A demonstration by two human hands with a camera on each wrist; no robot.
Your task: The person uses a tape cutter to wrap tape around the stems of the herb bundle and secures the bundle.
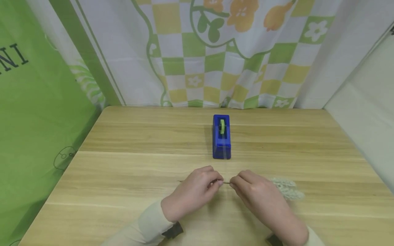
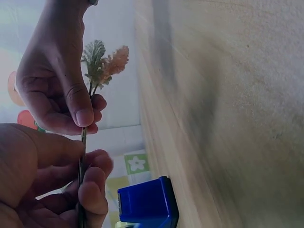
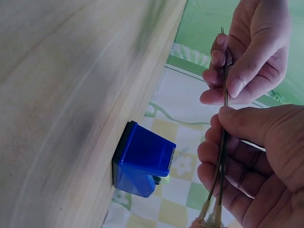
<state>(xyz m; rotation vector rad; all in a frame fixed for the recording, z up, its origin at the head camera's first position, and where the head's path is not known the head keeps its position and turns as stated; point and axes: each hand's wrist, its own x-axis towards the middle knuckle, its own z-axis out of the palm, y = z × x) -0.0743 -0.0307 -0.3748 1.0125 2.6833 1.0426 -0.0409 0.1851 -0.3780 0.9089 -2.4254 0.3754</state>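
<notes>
Two thin-stemmed flower sprigs are held together over the table, one with a pale green head [image 2: 95, 57] and one with a peach head [image 2: 116, 61]. My left hand [image 1: 195, 188] pinches the paired stems [image 3: 224, 97], whose tail ends stick out past its fingers. Close beside it, my right hand [image 1: 258, 193] pinches the same stems nearer the flower heads [image 1: 287, 188]. Only a short length of stem shows between the hands. A blue tape dispenser [image 1: 222, 150] stands just beyond the hands, with a light green roll [image 1: 222, 126] in it.
The wooden table [image 1: 138, 136] extends to both sides of the hands. A patterned curtain [image 1: 215, 61] hangs along its far edge. Green cloth [image 1: 46, 119] lines the left side, and a pale cloth [image 1: 369, 102] the right.
</notes>
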